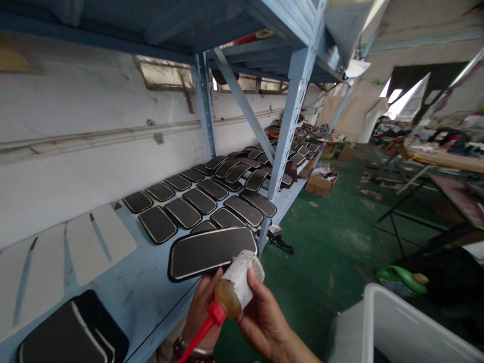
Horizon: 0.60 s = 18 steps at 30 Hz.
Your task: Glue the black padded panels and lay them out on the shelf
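My right hand (264,315) is closed round a squeeze bottle (242,282) with a white wrapping, amber contents and a long red nozzle. The bottle is tilted, its nozzle pointing down to the lower left. Just behind it, my left hand (202,302) grips the near edge of a rounded black pad (212,252); the bottle hides part of its fingers. A pale line runs round the pad inside its dark border. On the blue shelf (147,297), several similar black pads (185,212) lie in rows beyond my hands. A stack of black pads (60,333) sits at the lower left.
White sheets (98,242) lie on the shelf at left. A blue metal upright (291,111) stands ahead, beneath an upper shelf (151,25). On the right are a white bin (368,322), a green jug (401,280), a cardboard box (321,181) and a table (449,156).
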Each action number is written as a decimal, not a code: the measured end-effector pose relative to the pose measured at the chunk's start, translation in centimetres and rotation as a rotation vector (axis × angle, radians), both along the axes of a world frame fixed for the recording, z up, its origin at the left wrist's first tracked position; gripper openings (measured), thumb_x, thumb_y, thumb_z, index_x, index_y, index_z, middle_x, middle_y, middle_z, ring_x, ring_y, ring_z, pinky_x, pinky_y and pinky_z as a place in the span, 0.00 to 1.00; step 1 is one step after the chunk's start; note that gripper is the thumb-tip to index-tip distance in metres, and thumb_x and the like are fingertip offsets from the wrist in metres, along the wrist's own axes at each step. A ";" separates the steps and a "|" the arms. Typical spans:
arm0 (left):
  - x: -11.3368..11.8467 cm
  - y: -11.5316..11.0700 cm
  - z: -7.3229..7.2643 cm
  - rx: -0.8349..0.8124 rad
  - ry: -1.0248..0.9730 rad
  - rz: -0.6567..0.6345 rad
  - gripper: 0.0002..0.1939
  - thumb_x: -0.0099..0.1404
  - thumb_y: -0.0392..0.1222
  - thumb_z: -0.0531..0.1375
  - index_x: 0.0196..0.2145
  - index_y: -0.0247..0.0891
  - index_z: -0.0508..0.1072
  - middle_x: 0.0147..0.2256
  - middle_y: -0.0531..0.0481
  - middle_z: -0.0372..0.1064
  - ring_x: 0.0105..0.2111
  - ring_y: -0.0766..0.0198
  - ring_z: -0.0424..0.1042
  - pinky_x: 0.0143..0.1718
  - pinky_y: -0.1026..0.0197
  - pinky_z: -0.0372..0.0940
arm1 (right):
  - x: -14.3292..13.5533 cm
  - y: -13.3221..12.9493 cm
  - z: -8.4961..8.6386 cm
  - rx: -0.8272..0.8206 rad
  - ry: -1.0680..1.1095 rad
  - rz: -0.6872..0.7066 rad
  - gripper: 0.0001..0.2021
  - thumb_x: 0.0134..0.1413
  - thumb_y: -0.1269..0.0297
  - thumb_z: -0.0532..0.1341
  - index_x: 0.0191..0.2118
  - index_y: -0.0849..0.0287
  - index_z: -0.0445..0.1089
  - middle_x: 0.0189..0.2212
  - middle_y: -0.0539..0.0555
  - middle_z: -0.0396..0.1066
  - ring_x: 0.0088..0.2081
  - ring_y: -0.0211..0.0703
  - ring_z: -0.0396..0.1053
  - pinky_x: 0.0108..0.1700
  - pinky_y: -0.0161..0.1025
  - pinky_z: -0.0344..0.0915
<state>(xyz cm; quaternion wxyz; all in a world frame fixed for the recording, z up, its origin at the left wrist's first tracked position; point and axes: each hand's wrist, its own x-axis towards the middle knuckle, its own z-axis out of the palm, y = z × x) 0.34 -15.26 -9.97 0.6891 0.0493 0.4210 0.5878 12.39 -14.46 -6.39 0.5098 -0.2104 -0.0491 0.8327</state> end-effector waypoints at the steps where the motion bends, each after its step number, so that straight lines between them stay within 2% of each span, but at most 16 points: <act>1: -0.5 -0.2 0.1 0.043 -0.010 0.019 0.23 0.56 0.28 0.65 0.48 0.47 0.76 0.44 0.47 0.80 0.50 0.49 0.76 0.51 0.53 0.71 | 0.5 0.1 0.2 0.010 -0.014 0.017 0.19 0.45 0.58 0.74 0.43 0.60 0.76 0.38 0.56 0.80 0.41 0.49 0.76 0.47 0.45 0.72; 3: -2.3 -0.2 0.4 0.092 -0.030 0.069 0.23 0.59 0.28 0.61 0.50 0.45 0.76 0.43 0.45 0.81 0.47 0.48 0.78 0.50 0.48 0.71 | 1.8 0.5 0.5 0.019 -0.044 0.070 0.21 0.45 0.58 0.74 0.45 0.61 0.76 0.37 0.56 0.80 0.38 0.47 0.76 0.45 0.44 0.72; 5: -5.1 0.1 1.1 0.066 0.002 0.141 0.19 0.62 0.28 0.56 0.45 0.42 0.79 0.34 0.45 0.83 0.39 0.50 0.80 0.45 0.46 0.74 | 3.2 1.1 0.8 0.019 -0.076 0.128 0.23 0.44 0.59 0.74 0.46 0.63 0.75 0.37 0.55 0.80 0.37 0.45 0.77 0.45 0.42 0.72; 6: -6.6 0.3 1.7 0.061 0.074 0.196 0.17 0.64 0.29 0.53 0.43 0.41 0.79 0.30 0.46 0.82 0.36 0.52 0.81 0.42 0.47 0.75 | 3.9 1.4 0.9 0.021 -0.093 0.156 0.24 0.44 0.60 0.75 0.47 0.63 0.74 0.37 0.56 0.80 0.37 0.44 0.77 0.45 0.41 0.72; 7: -8.1 0.6 2.5 0.012 0.143 0.163 0.16 0.66 0.30 0.52 0.39 0.39 0.80 0.26 0.47 0.81 0.33 0.54 0.81 0.39 0.51 0.75 | 4.6 1.7 1.1 0.027 -0.111 0.186 0.25 0.43 0.60 0.75 0.47 0.65 0.74 0.38 0.56 0.80 0.37 0.44 0.77 0.45 0.40 0.72; 9: -10.4 1.1 4.3 0.005 0.152 0.024 0.12 0.65 0.33 0.56 0.39 0.32 0.80 0.30 0.40 0.81 0.32 0.52 0.81 0.35 0.52 0.75 | 5.6 2.2 1.4 0.057 -0.147 0.234 0.26 0.43 0.60 0.75 0.48 0.66 0.73 0.38 0.57 0.79 0.37 0.44 0.77 0.44 0.40 0.71; 10: -11.1 1.2 5.4 0.046 0.206 -0.093 0.11 0.64 0.33 0.58 0.40 0.31 0.79 0.34 0.38 0.81 0.33 0.53 0.80 0.34 0.54 0.75 | 6.0 2.4 1.6 0.077 -0.162 0.257 0.26 0.43 0.60 0.75 0.48 0.66 0.73 0.38 0.57 0.79 0.38 0.44 0.77 0.44 0.40 0.71; 13: -11.8 1.6 7.9 0.161 0.357 -0.406 0.14 0.59 0.30 0.62 0.45 0.32 0.77 0.42 0.36 0.80 0.37 0.53 0.79 0.36 0.56 0.74 | 6.5 2.8 2.3 0.138 -0.196 0.306 0.25 0.44 0.61 0.75 0.47 0.66 0.73 0.37 0.56 0.79 0.37 0.45 0.77 0.44 0.40 0.71; 15: -11.3 1.8 8.8 0.183 0.438 -0.529 0.18 0.57 0.28 0.63 0.46 0.34 0.76 0.43 0.37 0.79 0.38 0.52 0.79 0.38 0.55 0.73 | 6.6 3.0 2.7 0.170 -0.214 0.329 0.23 0.45 0.61 0.74 0.47 0.65 0.73 0.37 0.56 0.79 0.37 0.44 0.77 0.45 0.40 0.71; 18: -10.3 2.2 8.9 0.171 0.556 -0.613 0.20 0.53 0.25 0.64 0.43 0.36 0.76 0.40 0.40 0.80 0.36 0.52 0.79 0.38 0.54 0.73 | 6.4 3.1 2.8 0.212 -0.236 0.337 0.23 0.45 0.62 0.74 0.47 0.65 0.73 0.37 0.56 0.79 0.37 0.44 0.77 0.44 0.39 0.71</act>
